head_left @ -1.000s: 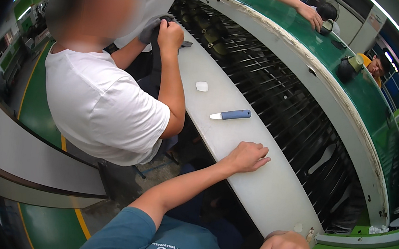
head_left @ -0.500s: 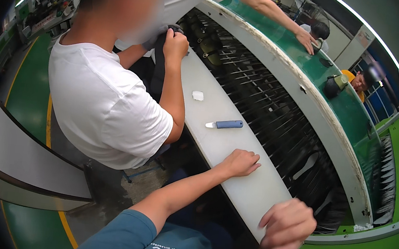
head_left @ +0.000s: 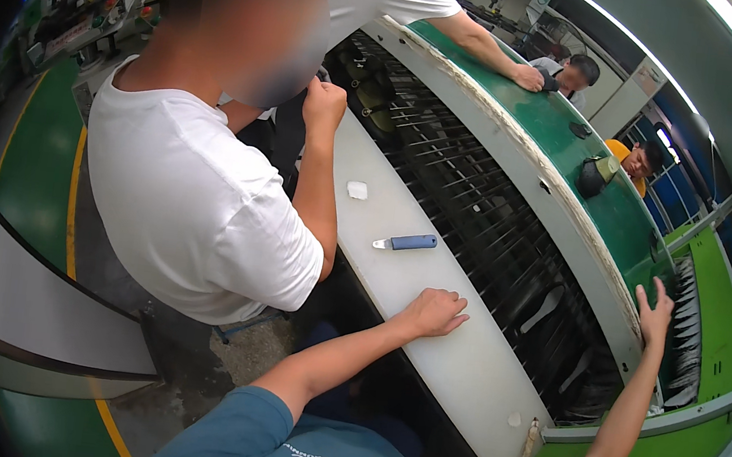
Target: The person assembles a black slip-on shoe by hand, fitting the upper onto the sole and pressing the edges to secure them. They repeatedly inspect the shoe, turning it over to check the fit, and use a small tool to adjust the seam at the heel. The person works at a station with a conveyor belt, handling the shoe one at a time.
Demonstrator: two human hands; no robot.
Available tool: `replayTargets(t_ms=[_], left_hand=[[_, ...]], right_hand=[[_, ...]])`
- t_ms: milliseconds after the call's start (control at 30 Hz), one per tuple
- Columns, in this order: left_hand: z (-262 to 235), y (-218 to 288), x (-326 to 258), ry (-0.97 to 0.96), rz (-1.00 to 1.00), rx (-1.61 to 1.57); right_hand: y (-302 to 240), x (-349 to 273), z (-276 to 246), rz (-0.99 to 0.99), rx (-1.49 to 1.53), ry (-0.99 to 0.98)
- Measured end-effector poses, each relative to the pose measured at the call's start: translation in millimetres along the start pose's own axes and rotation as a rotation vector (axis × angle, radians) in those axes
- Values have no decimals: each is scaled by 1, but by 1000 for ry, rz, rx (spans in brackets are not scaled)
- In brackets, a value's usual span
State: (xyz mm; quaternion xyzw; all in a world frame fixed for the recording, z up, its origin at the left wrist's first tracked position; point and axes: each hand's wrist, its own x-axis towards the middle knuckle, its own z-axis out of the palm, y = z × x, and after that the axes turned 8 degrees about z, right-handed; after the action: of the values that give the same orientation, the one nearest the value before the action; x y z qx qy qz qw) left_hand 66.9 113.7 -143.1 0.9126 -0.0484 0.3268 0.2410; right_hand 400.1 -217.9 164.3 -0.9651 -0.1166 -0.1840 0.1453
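The left hand (head_left: 433, 313) lies flat, fingers loosely spread, on the white ledge (head_left: 458, 374), holding nothing; a blue-handled knife (head_left: 407, 243) lies just beyond it. The right hand (head_left: 656, 314) reaches up wide open, fingertips touching the green machine rim (head_left: 621, 212).

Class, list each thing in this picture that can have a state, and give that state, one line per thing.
Left hand: flat, palm down on the white shelf.
Right hand: raised, fingers spread, on the green rim.
Blue-handled knife: lying flat, untouched.
White block: lying loose.

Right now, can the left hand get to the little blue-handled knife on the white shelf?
Probably yes. The left hand lies flat on the white shelf, and the blue-handled knife lies just beyond it, with only bare shelf between. The co-worker's arm is close beside but not across the path.
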Motion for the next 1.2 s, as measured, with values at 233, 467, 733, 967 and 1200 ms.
replayTargets(t_ms=[233, 467, 733, 967, 1200], left_hand=[[-2, -3, -3, -38, -32, -32], [-9, -4, -3, -65, -56, -52], [-15, -19, -12, -78, -117, -6], [0, 6, 4, -63, -62, -106], [-5, -6, -5, -55, -85, -66]], right_hand=[[-1, 17, 6, 84, -16, -254], [-10, 24, 12, 253, -280, -92], [55, 78, 66, 173, -248, -142], [159, 89, -20, 129, 71, -126], [2, -2, -9, -203, 295, -192]])
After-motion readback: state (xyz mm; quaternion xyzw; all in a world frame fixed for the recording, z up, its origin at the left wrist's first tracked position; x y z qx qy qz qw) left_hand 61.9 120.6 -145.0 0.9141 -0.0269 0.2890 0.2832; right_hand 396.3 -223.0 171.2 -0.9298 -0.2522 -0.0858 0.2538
